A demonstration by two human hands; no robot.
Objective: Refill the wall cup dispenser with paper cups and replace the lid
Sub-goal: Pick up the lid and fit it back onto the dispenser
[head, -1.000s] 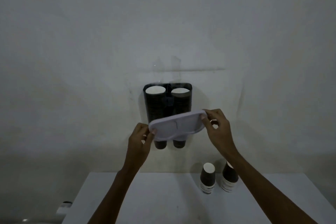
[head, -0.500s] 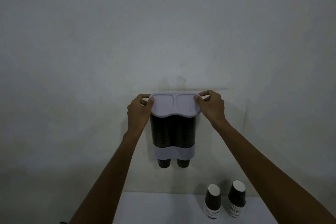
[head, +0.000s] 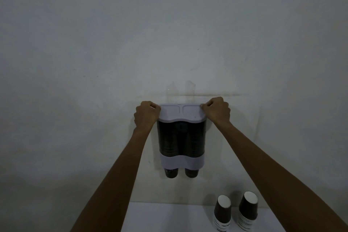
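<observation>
The wall cup dispenser (head: pixel 181 141) hangs on the wall, a dark two-tube body filled with brown paper cups and a pale band at its base. Two cup bottoms (head: pixel 180 173) poke out below the band. The pale lid (head: pixel 181 112) lies flat on top of the dispenser. My left hand (head: pixel 146 115) grips the lid's left end with curled fingers. My right hand (head: pixel 217 110) grips its right end the same way.
Two stacks of brown paper cups (head: pixel 236 211) stand on the white table (head: pixel 165 218) below and to the right of the dispenser. A plain grey wall (head: pixel 169 34) fills everything else.
The lid was held tilted in front of the open dispenser. Both hands lifted it up and set it on top; the fingers have curled tighter on its ends.
</observation>
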